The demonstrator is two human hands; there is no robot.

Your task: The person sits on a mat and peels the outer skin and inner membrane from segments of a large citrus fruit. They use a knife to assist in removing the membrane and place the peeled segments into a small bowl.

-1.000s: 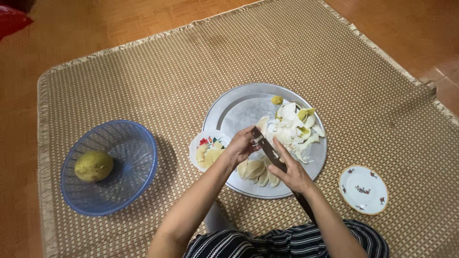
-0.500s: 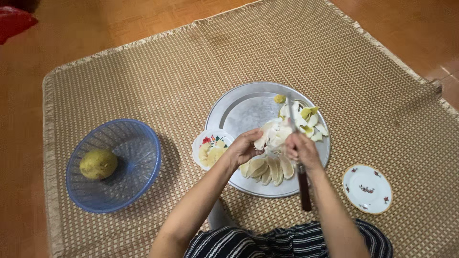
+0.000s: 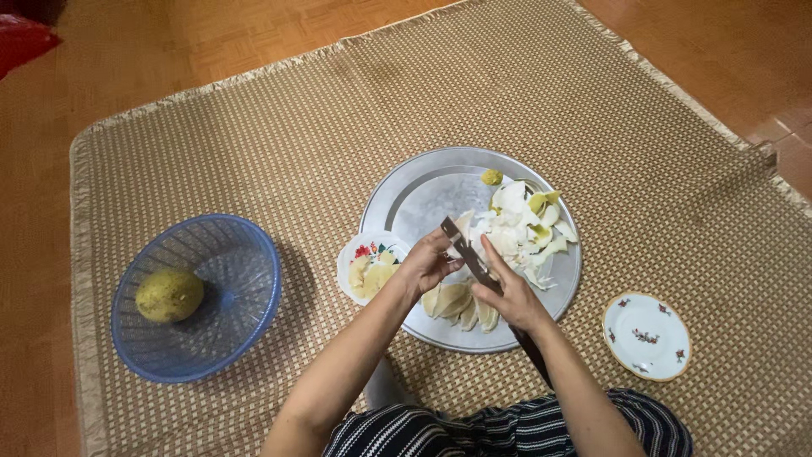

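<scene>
Right hand (image 3: 512, 296) grips knife (image 3: 474, 258); left hand (image 3: 427, 262) pinches fruit above tray (image 3: 397, 199).

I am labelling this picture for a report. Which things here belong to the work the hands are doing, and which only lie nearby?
In use:
- left hand, at a pale fruit piece
- right hand, holding the knife
- round metal tray
- peeled segments under the hands
- pile of peels

Lying about:
- blue basket with a whole green-yellow fruit
- empty flowered saucer
- small flowered dish of fruit pieces
- woven mat
</scene>
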